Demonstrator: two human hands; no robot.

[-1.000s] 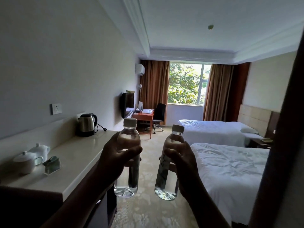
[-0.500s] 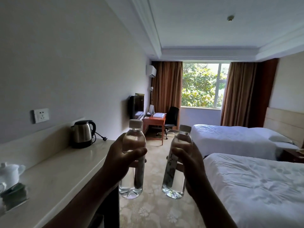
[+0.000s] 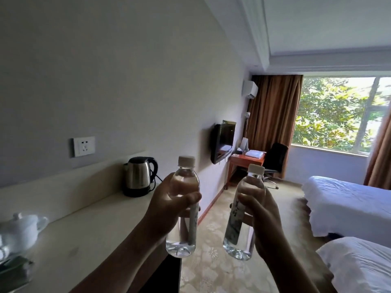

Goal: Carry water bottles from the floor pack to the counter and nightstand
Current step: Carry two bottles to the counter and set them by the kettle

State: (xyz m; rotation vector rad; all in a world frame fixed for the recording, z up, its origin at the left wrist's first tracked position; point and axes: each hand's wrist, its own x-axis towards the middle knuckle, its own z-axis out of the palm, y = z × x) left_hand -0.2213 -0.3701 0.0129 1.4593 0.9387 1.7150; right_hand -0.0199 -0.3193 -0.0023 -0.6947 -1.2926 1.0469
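Water bottles, two of them, are held upright in mid-air beside the counter (image 3: 88,229): the left hand (image 3: 167,210) wraps its fingers and thumb round the left bottle (image 3: 185,208) at mid-height, and the right hand (image 3: 262,216) grips the right bottle (image 3: 243,218) the same way, thumb across its label. Both bottles are capped, full and hang over the carpet at the counter's near right edge, apart from each other. To set one down well, I judge the left hand should swing left over the pale countertop, lower the base flat onto the bare stretch between the electric kettle (image 3: 138,176) at the far end and the white teapot (image 3: 23,227) at the near left, and let go only once it stands steady; the right bottle stays gripped for the nightstand, which is not in view. Compared with half a second ago, the view has turned left and moved along the counter: the kettle and wall socket (image 3: 84,146) look nearer, and the beds (image 3: 349,204) have slid to the right edge.
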